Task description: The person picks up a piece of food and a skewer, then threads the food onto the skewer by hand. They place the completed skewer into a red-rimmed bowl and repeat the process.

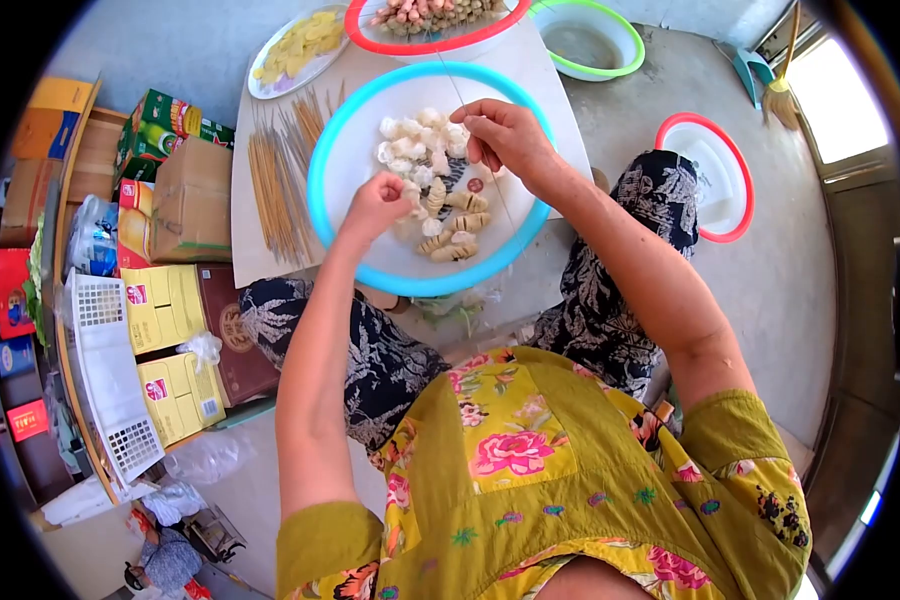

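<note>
My right hand [508, 142] is over the right side of a large basin with a blue rim [322, 150]. Its fingers are closed on a thin skewer [449, 75] that slants across the basin. Lower left, my left hand [378, 206] is over the basin, with thumb and fingers pinched at a pale food piece [411, 190], partly hidden by the fingertips. In the basin lie white, ruffled food pieces [402, 130] at the back and beige, ridged, spiral-cut pieces [456, 252] nearer to me.
Bundled skewers [275, 195] lie left of the basin on the table [255, 262]. Behind are a plate of yellow slices [305, 45] and a red-rimmed basin [440, 47] of filled skewers. A green-rimmed basin [620, 70] and another red-rimmed basin [742, 190] are at right. Boxes [195, 200] are stacked left.
</note>
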`<act>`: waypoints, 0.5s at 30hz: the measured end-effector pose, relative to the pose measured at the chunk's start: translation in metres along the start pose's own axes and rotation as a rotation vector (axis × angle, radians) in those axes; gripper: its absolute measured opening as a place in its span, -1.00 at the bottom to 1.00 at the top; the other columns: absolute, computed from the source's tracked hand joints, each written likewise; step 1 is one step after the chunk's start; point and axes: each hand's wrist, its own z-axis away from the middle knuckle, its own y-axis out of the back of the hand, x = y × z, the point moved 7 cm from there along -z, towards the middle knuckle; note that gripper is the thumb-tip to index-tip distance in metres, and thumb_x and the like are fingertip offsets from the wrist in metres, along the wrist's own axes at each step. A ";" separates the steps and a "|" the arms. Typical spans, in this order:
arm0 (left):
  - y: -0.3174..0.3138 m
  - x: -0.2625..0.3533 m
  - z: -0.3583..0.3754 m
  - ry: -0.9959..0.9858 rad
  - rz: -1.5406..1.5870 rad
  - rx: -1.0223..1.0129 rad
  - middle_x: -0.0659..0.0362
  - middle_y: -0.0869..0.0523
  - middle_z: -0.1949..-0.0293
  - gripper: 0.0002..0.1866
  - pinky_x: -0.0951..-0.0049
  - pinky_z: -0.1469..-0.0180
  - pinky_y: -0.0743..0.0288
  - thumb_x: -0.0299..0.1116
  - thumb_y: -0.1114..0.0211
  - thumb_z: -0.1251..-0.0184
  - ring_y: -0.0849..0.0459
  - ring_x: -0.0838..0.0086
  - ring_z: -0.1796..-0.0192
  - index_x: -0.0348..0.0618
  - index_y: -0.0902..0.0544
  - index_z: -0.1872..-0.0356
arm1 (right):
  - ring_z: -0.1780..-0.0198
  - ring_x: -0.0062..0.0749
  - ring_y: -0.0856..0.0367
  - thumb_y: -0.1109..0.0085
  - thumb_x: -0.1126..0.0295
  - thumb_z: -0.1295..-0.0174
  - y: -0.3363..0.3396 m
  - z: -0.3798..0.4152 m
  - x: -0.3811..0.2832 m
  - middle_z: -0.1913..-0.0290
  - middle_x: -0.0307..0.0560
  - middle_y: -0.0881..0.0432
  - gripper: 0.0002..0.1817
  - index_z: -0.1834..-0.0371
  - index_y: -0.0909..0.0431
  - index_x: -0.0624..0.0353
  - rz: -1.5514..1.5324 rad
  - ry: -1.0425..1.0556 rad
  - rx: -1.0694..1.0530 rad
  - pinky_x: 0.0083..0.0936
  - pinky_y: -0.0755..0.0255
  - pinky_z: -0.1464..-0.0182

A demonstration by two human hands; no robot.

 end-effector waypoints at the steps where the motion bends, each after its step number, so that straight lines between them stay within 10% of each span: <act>1: 0.005 0.014 0.004 -0.006 -0.003 0.003 0.25 -0.62 0.34 -0.74 0.42 0.20 -0.51 -0.44 -0.36 -0.05 -0.63 0.46 0.24 -0.12 -0.51 0.23 | 0.64 -0.70 -0.33 0.12 0.42 -0.38 -0.001 -0.001 -0.001 0.60 -0.25 -0.51 -0.75 0.07 -0.53 0.29 0.000 0.007 0.000 -0.72 -0.26 0.57; 9: 0.044 0.133 0.042 -0.298 1.024 -0.060 0.08 -0.57 0.08 -0.70 0.22 -0.15 -0.44 -0.26 0.01 -0.40 -0.55 0.35 -0.05 -0.14 -0.44 -0.06 | 0.64 -0.70 -0.33 0.14 0.41 -0.40 -0.011 0.005 -0.003 0.60 -0.25 -0.49 -0.76 0.06 -0.50 0.28 0.012 -0.058 -0.036 -0.72 -0.26 0.55; 15: 0.048 0.061 -0.006 -0.030 1.276 0.118 0.02 -0.57 0.15 -0.56 0.38 0.22 -0.48 -0.05 0.16 -0.52 -0.50 0.34 0.24 -0.24 -0.46 -0.03 | 0.69 -0.72 -0.30 0.08 0.41 -0.36 -0.033 0.010 0.006 0.65 -0.30 -0.42 -0.77 0.09 -0.53 0.28 0.048 -0.060 -0.135 -0.70 -0.23 0.60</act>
